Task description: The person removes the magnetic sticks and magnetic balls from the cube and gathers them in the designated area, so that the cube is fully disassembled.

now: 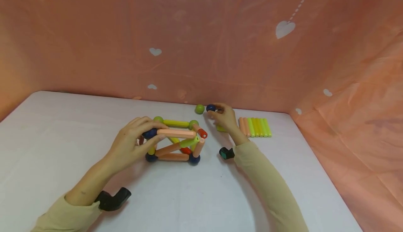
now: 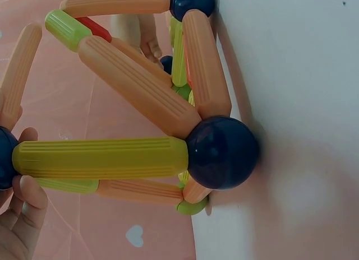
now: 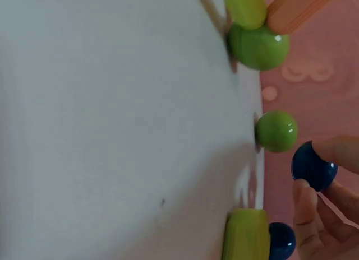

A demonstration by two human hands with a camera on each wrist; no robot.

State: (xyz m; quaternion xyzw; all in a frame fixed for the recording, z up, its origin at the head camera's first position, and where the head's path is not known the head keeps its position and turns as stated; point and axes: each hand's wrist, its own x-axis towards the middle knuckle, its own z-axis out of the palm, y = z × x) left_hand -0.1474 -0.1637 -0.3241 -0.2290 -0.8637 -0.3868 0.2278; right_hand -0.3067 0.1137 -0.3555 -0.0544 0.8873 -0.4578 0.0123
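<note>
A frame of magnetic rods and balls [image 1: 172,157] stands on the white table, with orange, yellow, green and red rods. My left hand [image 1: 130,146] grips its upper near-left corner at a dark blue ball [image 1: 149,134], from which an orange rod [image 1: 176,133] points right. The left wrist view shows thumb and fingers at that ball, above an upright yellow rod [image 2: 101,158]. Towards the back of the table, my right hand [image 1: 227,120] pinches a loose dark blue ball [image 1: 210,107] between thumb and fingers. Beside it lies a green ball [image 1: 199,109].
Right of my right hand lies a row of orange, green and yellow rods [image 1: 256,127]. A yellow-green rod [image 3: 247,235] lies under that hand, near another dark blue ball [image 3: 282,241]. A pink cloth [image 1: 201,43] hangs behind the table.
</note>
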